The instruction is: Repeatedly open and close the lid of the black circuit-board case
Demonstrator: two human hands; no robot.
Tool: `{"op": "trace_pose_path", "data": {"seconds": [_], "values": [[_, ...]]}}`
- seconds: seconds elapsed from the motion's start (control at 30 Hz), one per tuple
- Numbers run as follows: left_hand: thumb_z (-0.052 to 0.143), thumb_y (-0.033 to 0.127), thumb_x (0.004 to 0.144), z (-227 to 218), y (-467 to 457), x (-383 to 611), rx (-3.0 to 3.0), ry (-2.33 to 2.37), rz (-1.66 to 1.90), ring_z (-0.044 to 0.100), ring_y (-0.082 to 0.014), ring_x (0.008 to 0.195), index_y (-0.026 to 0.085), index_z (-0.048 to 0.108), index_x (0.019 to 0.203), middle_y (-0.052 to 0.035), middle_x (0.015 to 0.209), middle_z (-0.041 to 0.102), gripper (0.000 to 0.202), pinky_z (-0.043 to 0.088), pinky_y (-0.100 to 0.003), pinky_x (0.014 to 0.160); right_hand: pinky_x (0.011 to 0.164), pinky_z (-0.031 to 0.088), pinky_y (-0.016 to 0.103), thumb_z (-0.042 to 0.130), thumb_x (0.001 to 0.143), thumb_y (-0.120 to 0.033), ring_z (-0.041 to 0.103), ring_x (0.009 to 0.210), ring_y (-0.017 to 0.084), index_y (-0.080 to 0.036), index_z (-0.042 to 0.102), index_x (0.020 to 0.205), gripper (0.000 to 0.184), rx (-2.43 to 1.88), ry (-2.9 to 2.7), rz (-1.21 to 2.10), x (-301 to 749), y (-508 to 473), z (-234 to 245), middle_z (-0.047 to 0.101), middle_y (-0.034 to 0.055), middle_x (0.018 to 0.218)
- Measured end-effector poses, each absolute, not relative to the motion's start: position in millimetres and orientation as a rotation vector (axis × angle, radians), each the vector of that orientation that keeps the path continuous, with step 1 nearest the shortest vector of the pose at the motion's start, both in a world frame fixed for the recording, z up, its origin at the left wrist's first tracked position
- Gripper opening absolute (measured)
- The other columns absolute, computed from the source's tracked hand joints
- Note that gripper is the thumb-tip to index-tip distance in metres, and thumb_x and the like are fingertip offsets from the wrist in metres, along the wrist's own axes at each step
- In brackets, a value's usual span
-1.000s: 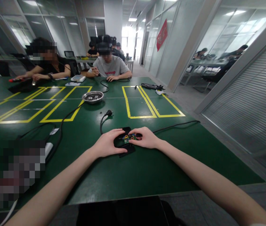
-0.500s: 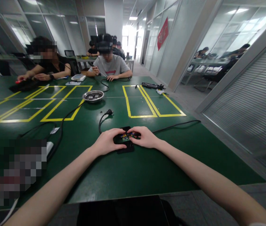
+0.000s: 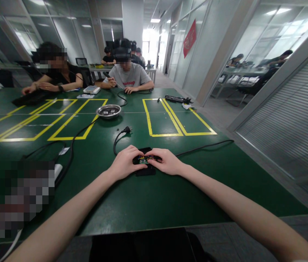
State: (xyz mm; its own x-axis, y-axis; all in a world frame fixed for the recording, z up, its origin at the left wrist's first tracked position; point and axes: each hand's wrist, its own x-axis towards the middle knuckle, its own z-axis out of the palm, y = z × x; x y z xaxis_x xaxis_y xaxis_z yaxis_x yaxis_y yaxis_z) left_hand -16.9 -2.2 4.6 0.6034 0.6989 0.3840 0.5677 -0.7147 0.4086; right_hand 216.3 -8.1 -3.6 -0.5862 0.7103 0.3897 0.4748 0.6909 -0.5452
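A small green circuit board [image 3: 143,161] with coloured wires sits between my two hands, over a flat black piece [image 3: 150,171] on the table. My left hand [image 3: 123,164] grips the board's left side, thumb at the near edge and fingers at the far edge. From the right, my right hand [image 3: 167,162] pinches at the board and its wires with thumb and fingers. The fingertips hide part of the board and what exactly each one presses. A black cord with a plug [image 3: 127,130] curves out beyond my left hand, and another black cable [image 3: 205,146] runs off rightward behind my right hand.
On the green table [image 3: 197,196] stand a metal bowl [image 3: 108,111] holding small metal parts and a black folded tripod-like object [image 3: 178,99]. Yellow tape [image 3: 166,135] marks rectangles. A blurred-out item [image 3: 20,200] and cables lie at left. Two people [image 3: 129,78] work across the table.
Both hands have closed in slightly around the circuit board, the left fingertips nearer the right ones. The board has tilted or shifted a little. Across the table, the left person's hands have moved.
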Motion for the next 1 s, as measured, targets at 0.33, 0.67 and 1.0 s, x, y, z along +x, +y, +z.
{"op": "trace_pose_path", "data": {"seconds": [0.33, 0.67, 1.0], "values": [[0.089, 0.048, 0.074, 3.8, 0.9, -18.7, 2.580, 1.010, 0.786, 0.066, -0.0269, 0.101, 0.021, 0.073, 0.104, -0.0069, 0.103, 0.074, 0.044, 0.055, -0.041, 0.090, 0.075, 0.054, 0.029, 0.071, 0.090, -0.027, 0.070, 0.082, 0.018, -0.020, 0.073, 0.107, 0.018, -1.019, -2.251, 0.469, 217.5, -3.0, -9.7, 0.076, 0.0053, 0.097], [0.084, 0.046, 0.081, 1.6, 2.9, -17.8, 2.518, 1.059, 0.810, 0.065, -0.0253, 0.098, 0.021, 0.070, 0.094, -0.0044, 0.095, 0.072, 0.031, 0.055, -0.038, 0.086, 0.069, 0.051, 0.026, 0.070, 0.085, -0.020, 0.066, 0.074, 0.015, -0.018, 0.072, 0.104, 0.019, -0.890, -2.260, 0.554, 217.5, -6.7, -4.2, 0.074, 0.0046, 0.093], [0.066, 0.039, 0.092, 10.5, 2.0, -29.0, 2.494, 1.086, 0.927, 0.064, -0.0233, 0.095, 0.021, 0.065, 0.092, -0.0055, 0.095, 0.068, 0.018, 0.054, -0.037, 0.085, 0.071, 0.053, 0.028, 0.066, 0.087, -0.020, 0.067, 0.080, 0.017, -0.018, 0.070, 0.102, 0.016, -0.928, -2.216, 0.598, 216.4, -7.4, -5.1, 0.074, 0.0060, 0.095]]}}
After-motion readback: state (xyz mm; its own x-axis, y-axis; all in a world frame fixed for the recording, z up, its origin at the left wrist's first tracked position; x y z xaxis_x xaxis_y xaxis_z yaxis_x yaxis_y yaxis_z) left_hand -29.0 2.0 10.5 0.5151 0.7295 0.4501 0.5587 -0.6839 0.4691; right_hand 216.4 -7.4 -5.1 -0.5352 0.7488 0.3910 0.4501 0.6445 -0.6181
